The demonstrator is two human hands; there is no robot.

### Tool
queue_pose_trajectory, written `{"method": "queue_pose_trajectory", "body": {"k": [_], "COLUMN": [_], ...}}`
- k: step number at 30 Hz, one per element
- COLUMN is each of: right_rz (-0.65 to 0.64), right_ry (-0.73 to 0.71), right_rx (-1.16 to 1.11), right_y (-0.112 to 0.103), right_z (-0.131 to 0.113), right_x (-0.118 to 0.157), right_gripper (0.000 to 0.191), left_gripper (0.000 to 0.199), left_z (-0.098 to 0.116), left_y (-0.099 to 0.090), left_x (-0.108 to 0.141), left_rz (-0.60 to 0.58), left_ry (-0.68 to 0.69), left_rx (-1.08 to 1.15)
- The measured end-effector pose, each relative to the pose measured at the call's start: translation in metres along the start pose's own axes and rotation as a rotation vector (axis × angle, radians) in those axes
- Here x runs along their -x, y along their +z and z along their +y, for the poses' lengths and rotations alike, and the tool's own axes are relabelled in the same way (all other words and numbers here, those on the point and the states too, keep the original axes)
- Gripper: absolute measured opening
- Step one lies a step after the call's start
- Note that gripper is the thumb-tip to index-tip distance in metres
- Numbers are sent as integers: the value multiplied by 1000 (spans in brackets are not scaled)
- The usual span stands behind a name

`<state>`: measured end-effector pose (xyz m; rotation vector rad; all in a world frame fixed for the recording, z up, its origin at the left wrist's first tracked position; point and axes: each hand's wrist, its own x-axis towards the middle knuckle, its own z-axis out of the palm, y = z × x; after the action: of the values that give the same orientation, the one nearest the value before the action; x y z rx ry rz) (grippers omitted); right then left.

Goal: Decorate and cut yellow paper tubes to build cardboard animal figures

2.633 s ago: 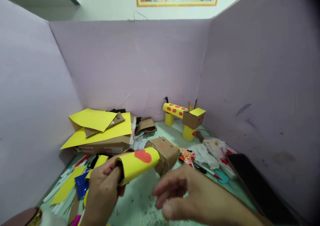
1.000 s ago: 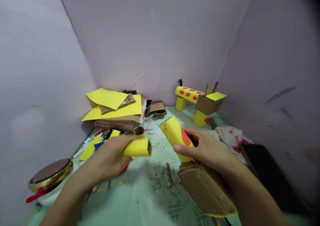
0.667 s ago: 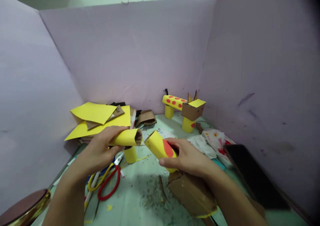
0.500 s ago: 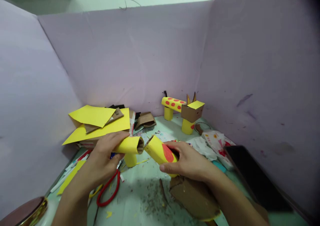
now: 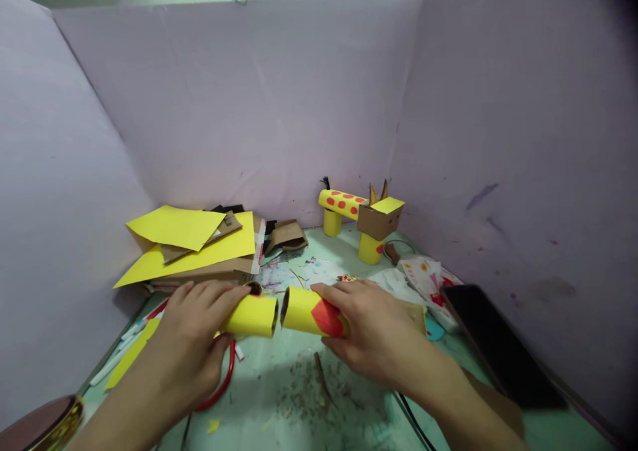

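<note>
My left hand (image 5: 202,328) is closed around a yellow paper-covered tube (image 5: 255,317), its open end facing right. A second tube end (image 5: 253,287) pokes up just behind it. In my right hand (image 5: 366,325) is another yellow tube (image 5: 299,309) with a red spot, its open end facing left. The two tube ends line up with a narrow gap between them. Beyond my right hand a bit of cardboard (image 5: 417,317) shows; whether it is joined to the tube is hidden. Red-handled scissors (image 5: 222,384) lie partly under my left hand.
A spotted yellow tube animal with a cardboard box head (image 5: 379,222) stands at the back. Yellow sheets (image 5: 179,227) lie over cardboard at the left. A black phone (image 5: 498,345) is at the right, near a plastic bag (image 5: 423,278). Brown crumbs (image 5: 304,391) litter the front.
Both tubes have turned from tilted to nearly level and face each other end to end. The cardboard under my right hand has swung up and back behind it.
</note>
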<state>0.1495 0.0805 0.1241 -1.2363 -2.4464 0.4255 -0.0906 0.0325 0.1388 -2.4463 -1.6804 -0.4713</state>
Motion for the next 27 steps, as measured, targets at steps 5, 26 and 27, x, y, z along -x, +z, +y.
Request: {"method": "queue_pose_trajectory", "body": {"k": [5,26,27], "right_rz": [148,1158,1087], "right_ry": [-48,145,184], "right_rx": [-26,-685,-786], "right_y": [-1,-47,-46], "right_z": [4,24,31], "right_x": [4,30,23], "right_gripper": [51,26,29], "left_gripper": [39,18,19], "left_z": [7,36,38], "left_y": [5,50,51], "left_x": [21,-35,-35], "left_rz": [-418,604,611], "left_ry": [-192,-939,-940], "left_rx": [132,2017,2040]}}
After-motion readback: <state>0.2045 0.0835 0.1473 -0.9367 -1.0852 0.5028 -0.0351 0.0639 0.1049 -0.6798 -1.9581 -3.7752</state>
